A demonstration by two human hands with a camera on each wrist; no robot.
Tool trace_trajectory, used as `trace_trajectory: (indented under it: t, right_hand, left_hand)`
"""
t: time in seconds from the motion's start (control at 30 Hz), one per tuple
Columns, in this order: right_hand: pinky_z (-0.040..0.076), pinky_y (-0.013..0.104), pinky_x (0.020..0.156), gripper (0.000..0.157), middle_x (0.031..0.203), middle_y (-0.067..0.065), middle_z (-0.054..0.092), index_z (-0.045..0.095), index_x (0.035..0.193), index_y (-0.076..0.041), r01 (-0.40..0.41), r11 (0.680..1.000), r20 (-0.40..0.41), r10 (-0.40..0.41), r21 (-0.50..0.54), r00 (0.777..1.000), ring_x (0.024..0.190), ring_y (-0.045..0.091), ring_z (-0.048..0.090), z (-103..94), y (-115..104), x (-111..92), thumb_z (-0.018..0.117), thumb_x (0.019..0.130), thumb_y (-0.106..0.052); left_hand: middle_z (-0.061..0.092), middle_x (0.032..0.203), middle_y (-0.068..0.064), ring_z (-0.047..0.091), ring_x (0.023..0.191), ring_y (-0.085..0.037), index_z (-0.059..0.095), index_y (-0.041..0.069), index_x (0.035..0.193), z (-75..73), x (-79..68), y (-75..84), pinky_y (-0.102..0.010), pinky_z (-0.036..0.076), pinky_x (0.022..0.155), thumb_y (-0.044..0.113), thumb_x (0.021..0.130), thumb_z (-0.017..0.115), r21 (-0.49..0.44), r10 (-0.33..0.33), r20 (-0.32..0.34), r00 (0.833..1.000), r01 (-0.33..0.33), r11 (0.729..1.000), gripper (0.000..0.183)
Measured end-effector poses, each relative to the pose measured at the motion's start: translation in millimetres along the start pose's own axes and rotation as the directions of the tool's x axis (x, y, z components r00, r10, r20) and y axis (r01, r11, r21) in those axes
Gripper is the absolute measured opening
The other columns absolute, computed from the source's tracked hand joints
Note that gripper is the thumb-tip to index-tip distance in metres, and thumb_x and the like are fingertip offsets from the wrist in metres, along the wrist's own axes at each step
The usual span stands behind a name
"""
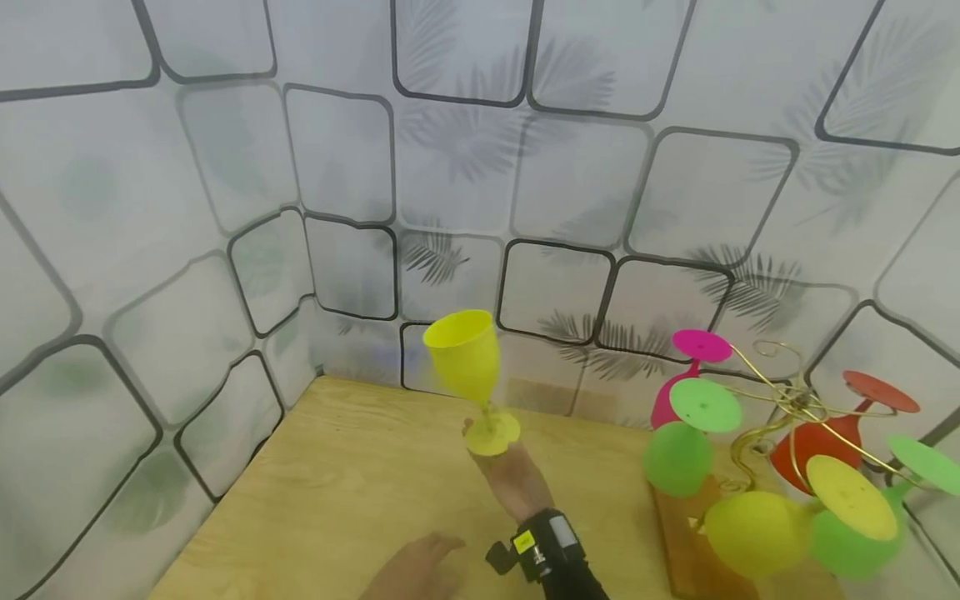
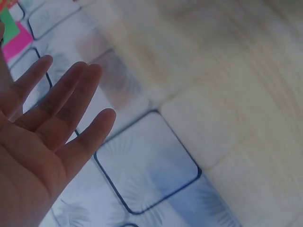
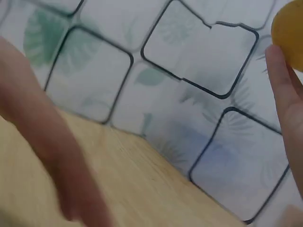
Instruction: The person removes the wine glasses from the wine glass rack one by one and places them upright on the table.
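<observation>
A yellow plastic goblet (image 1: 465, 358) stands mouth up above the table, its bowl leaning slightly left in the head view. My right hand (image 1: 517, 479) holds it low down by its round foot, palm turned up. The right wrist view catches part of the yellow goblet (image 3: 289, 33) at the upper right edge, with a straight finger (image 3: 279, 71) against it. Low in the head view, my left hand (image 1: 416, 571) is apart from the goblet. Seen from its own wrist, the left hand (image 2: 47, 142) has its fingers extended and nothing in it.
A curly gold wire stand (image 1: 750, 454) at the right carries several upside-down goblets, including pink (image 1: 701, 346), red (image 1: 817, 450) and green (image 1: 678, 458) ones. A brown board (image 1: 705, 550) lies beneath it. Patterned walls (image 1: 465, 183) bound the wooden table (image 1: 337, 475) behind and left.
</observation>
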State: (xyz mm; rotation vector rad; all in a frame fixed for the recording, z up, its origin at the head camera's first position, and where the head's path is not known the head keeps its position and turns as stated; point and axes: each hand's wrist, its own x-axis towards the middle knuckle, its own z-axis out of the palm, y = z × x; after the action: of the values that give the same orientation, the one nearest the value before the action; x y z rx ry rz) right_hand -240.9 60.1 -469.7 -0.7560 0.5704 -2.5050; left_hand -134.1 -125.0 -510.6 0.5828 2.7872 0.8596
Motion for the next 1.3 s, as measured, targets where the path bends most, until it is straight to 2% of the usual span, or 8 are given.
trace_trajectory:
  t: [0.13, 0.33, 0.4, 0.57, 0.87, 1.03, 1.2, 1.3]
  right_hand:
    - [0.008, 0.03, 0.122, 0.04, 0.145, 0.006, 0.042, 0.041, 0.14, -0.013, 0.008, 0.896, 0.107, -0.062, 0.445, 0.992, 0.143, 0.025, 0.026, -12.5, 24, -13, 0.04, 0.1, -0.016]
    - [0.007, 0.033, 0.122, 0.045, 0.144, 0.004, 0.045, 0.045, 0.138, -0.012, 0.03, 0.864, 0.096, -0.09, 0.502, 0.991, 0.143, 0.027, 0.026, -25.7, 26, -26, 0.053, 0.094, -0.019]
    - [0.008, 0.034, 0.122, 0.043, 0.144, 0.004, 0.046, 0.046, 0.137, -0.01, 0.021, 0.872, 0.091, -0.075, 0.489, 0.993, 0.143, 0.026, 0.026, -27.8, 22, -30, 0.051, 0.095, -0.021]
    - [0.011, 0.034, 0.122, 0.037, 0.14, 0.005, 0.049, 0.05, 0.134, -0.01, -0.002, 0.893, 0.064, -0.03, 0.45, 0.998, 0.139, 0.025, 0.035, -28.0, 17, -35, 0.039, 0.1, -0.023]
    - [0.023, 0.035, 0.119, 0.039, 0.141, 0.01, 0.046, 0.045, 0.137, -0.013, -0.076, 0.957, 0.128, 0.041, 0.279, 0.991, 0.136, 0.027, 0.039, -32.6, 20, -43, 0.029, 0.102, -0.019]
    - [0.018, 0.04, 0.12, 0.044, 0.146, 0.013, 0.037, 0.026, 0.147, -0.018, -0.189, 0.982, -0.111, 0.187, -0.008, 0.976, 0.134, 0.023, 0.04, -35.2, 15, -51, 0.02, 0.104, -0.026]
    - [0.021, 0.046, 0.118, 0.056, 0.154, 0.025, 0.016, -0.007, 0.15, -0.007, -0.336, 0.861, -0.34, 0.208, -0.381, 0.917, 0.139, 0.029, 0.031, -40.8, 1, -72, 0.019, 0.105, -0.027]
    - [0.04, 0.039, 0.109, 0.053, 0.146, 0.015, 0.038, 0.009, 0.149, -0.002, -0.381, 0.742, -0.414, 0.152, -0.551, 0.897, 0.128, 0.023, 0.045, -42.3, -6, -90, 0.025, 0.104, -0.026]
  left_hand:
    - [0.059, 0.124, -0.006, 0.058, 0.112, -0.029, 0.053, 0.013, 0.128, -22.5, 0.8, -5.6, -0.048, 0.051, 0.091, 0.025, 0.087, 0.063, 0.033, 0.029, -0.159, 0.987, -0.024, 0.999, 0.044]
    - [0.054, 0.131, -0.01, 0.056, 0.115, -0.026, 0.046, 0.008, 0.134, -63.0, 23.5, 15.2, -0.046, 0.049, 0.096, 0.016, 0.085, 0.066, -0.058, 0.091, -0.434, 0.897, -0.128, 0.99, 0.054]
    - [0.046, 0.139, -0.012, 0.05, 0.122, -0.029, 0.036, 0.008, 0.141, -79.7, 36.9, 32.0, -0.049, 0.044, 0.101, 0.014, 0.084, 0.069, -0.213, 0.085, -0.469, 0.879, -0.206, 0.955, 0.066]
    - [0.026, 0.151, -0.015, 0.034, 0.136, -0.036, 0.014, 0.015, 0.15, -116.7, 66.6, 76.6, -0.052, 0.033, 0.112, 0.016, 0.077, 0.077, -0.511, 0.081, -0.474, 0.877, -0.349, 0.786, 0.095]
    - [0.056, 0.126, -0.01, 0.058, 0.111, -0.025, 0.032, 0.014, 0.142, -114.4, 84.1, 98.4, -0.042, 0.049, 0.096, 0.015, 0.067, 0.084, -0.529, 0.023, -0.52, 0.854, -0.343, 0.776, 0.091]
    - [0.061, 0.119, -0.011, 0.061, 0.105, -0.026, 0.041, 0.009, 0.134, -113.1, 85.1, 83.5, -0.041, 0.052, 0.091, 0.014, 0.064, 0.085, -0.422, 0.036, -0.626, 0.779, -0.377, 0.825, 0.083]
    - [0.059, 0.119, -0.016, 0.059, 0.107, -0.03, 0.04, 0.004, 0.133, -121.6, 102.3, 41.1, -0.046, 0.051, 0.093, 0.01, 0.064, 0.084, -0.353, 0.016, -0.678, 0.735, -0.345, 0.869, 0.082]
    - [0.056, 0.121, -0.017, 0.056, 0.109, -0.032, 0.038, 0.003, 0.132, -120.8, 118.8, 3.4, -0.047, 0.048, 0.096, 0.008, 0.065, 0.083, -0.355, -0.027, -0.685, 0.728, -0.302, 0.885, 0.081]
